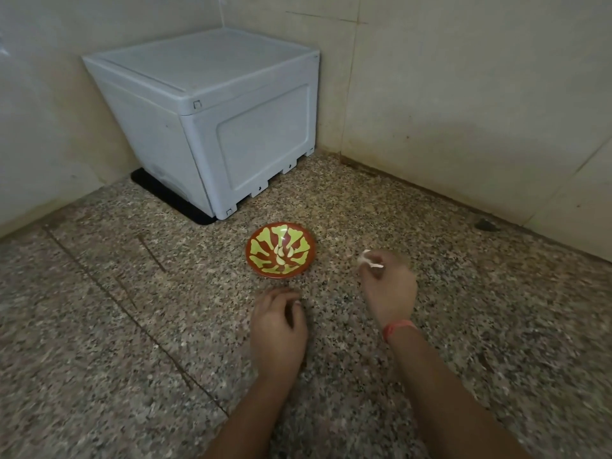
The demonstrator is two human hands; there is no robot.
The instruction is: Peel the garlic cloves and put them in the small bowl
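Currently the right hand [389, 288] has its fingers [372, 270] pinched on a white garlic piece [366, 259]; blur hides whether it is clove or skin. The small bowl [251, 241], with peeled cloves [282, 255] inside, lies near, left of the pinch. The left hand [278, 326] is just nearside of the bowl, fingers curled; contents cannot be told.

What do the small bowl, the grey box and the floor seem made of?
Small bowl: probably glazed ceramic, glossy, with a bright highlight. Grey box: moulded plastic, matt, with recessed panels and clip feet. Floor: speckled stone, perhaps granite or terrazzo, dully polished.
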